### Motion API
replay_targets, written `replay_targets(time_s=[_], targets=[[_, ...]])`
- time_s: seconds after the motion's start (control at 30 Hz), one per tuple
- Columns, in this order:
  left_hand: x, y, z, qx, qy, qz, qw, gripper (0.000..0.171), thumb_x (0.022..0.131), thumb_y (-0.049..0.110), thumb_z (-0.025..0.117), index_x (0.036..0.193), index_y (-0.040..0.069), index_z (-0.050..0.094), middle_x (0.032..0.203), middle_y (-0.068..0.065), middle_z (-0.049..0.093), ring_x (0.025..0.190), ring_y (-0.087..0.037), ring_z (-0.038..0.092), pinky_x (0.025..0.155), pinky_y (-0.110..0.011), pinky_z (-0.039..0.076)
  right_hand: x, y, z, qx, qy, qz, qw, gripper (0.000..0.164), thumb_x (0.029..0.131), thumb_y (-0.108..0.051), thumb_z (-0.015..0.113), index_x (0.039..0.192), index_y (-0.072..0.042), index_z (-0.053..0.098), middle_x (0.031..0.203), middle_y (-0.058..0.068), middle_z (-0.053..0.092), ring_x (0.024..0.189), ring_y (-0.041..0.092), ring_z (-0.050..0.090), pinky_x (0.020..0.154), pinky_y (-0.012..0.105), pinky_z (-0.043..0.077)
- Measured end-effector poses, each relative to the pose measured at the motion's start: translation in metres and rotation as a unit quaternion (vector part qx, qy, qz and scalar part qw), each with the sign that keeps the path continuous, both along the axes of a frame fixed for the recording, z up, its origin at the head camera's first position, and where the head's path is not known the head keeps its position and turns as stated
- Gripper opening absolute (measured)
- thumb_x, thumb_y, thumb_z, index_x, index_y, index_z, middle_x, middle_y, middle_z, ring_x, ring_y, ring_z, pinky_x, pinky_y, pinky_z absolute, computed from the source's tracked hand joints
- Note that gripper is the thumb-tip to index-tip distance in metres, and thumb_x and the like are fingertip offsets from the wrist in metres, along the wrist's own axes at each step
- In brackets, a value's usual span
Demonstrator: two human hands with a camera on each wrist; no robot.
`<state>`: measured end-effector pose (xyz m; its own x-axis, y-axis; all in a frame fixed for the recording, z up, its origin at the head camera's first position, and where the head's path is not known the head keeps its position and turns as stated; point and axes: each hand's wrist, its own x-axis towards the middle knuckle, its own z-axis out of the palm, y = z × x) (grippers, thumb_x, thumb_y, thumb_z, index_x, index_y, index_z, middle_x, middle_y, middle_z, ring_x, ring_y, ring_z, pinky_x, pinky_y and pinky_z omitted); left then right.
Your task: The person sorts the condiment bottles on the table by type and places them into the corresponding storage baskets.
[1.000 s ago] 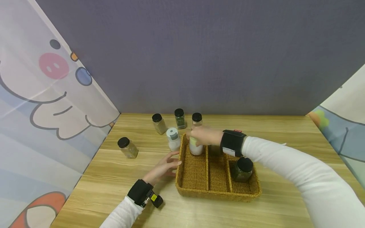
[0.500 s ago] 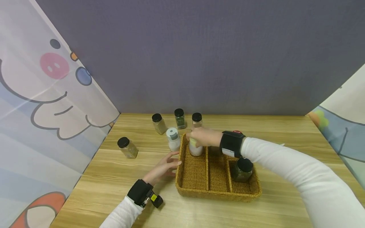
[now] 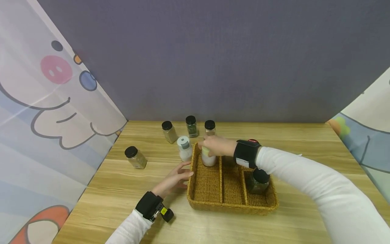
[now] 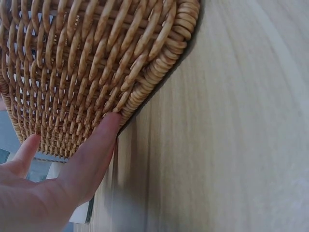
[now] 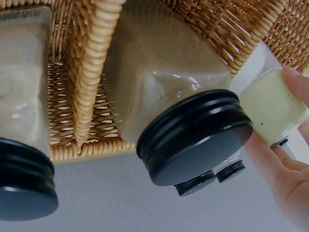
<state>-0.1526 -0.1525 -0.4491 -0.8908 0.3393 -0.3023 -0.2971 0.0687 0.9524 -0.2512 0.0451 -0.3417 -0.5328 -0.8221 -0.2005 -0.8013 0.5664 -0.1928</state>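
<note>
A woven wicker basket (image 3: 207, 183) with dividers stands on the table. My right hand (image 3: 219, 145) grips a white bottle (image 3: 209, 160) with a pale yellow-green cap (image 5: 273, 106), upright in the back of the left compartment. Against the basket's left side, my left hand (image 3: 172, 179) rests with fingers extended; the left wrist view has its fingertips touching the woven wall (image 4: 72, 72). Beside the gripped bottle, in the neighbouring compartment, sits a square jar (image 5: 164, 82) with a black lid, mostly hidden by my right hand and wrist in the head view.
A dark-filled jar (image 3: 258, 183) sits in the basket's front right compartment. Left of the basket stands a white bottle (image 3: 184, 149). Black-lidded jars stand behind it: a beige one (image 3: 169, 133), a green one (image 3: 192, 127) and another (image 3: 210, 127). One more jar (image 3: 136, 158) is farther left.
</note>
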Motion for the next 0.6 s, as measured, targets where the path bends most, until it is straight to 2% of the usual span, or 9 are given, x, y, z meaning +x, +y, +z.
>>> replay_targets(time_s=[0.17, 0.3, 0.43, 0.6], targets=[[-0.002, 0.000, -0.002, 0.000, -0.010, 0.005, 0.9999, 0.068, 0.083, 0.030, 0.060, 0.138, 0.011, 0.023, 0.128, -0.025, 0.037, 0.109, -0.032, 0.048, 0.084, -0.045, 0.045, -0.002, 0.000, -0.002, -0.006, 0.010, 0.007, 1.000, 0.037, 0.073, -0.008, 0.071, 0.108, -0.006, 0.057, 0.113, 0.020, 0.049, 0.088, 0.028, 0.057, 0.074, 0.032, 0.050], [-0.002, -0.001, -0.003, 0.001, -0.005, -0.002, 1.0000, 0.072, 0.082, 0.035, 0.061, 0.138, 0.010, 0.023, 0.129, -0.025, 0.036, 0.109, -0.032, 0.048, 0.084, -0.046, 0.045, -0.001, 0.000, 0.000, 0.003, -0.001, 0.004, 1.000, 0.039, 0.073, -0.008, 0.070, 0.110, -0.006, 0.057, 0.115, 0.019, 0.049, 0.090, 0.027, 0.057, 0.076, 0.032, 0.050], [-0.004, -0.002, -0.009, 0.002, -0.004, -0.004, 1.0000, 0.075, 0.079, 0.038, 0.063, 0.138, 0.012, 0.023, 0.129, -0.023, 0.037, 0.109, -0.032, 0.048, 0.084, -0.046, 0.045, -0.003, 0.000, 0.001, 0.002, -0.023, -0.001, 1.000, 0.041, 0.075, -0.007, 0.069, 0.114, -0.006, 0.056, 0.121, 0.019, 0.047, 0.096, 0.027, 0.055, 0.079, 0.033, 0.049], [-0.007, -0.005, -0.016, 0.007, -0.009, -0.001, 0.9999, 0.076, 0.078, 0.039, 0.064, 0.138, 0.014, 0.025, 0.129, -0.021, 0.038, 0.109, -0.031, 0.048, 0.083, -0.046, 0.046, -0.007, 0.004, 0.002, -0.028, -0.040, -0.008, 0.999, 0.045, 0.075, -0.008, 0.068, 0.118, -0.006, 0.054, 0.129, 0.017, 0.044, 0.107, 0.029, 0.050, 0.088, 0.037, 0.045]])
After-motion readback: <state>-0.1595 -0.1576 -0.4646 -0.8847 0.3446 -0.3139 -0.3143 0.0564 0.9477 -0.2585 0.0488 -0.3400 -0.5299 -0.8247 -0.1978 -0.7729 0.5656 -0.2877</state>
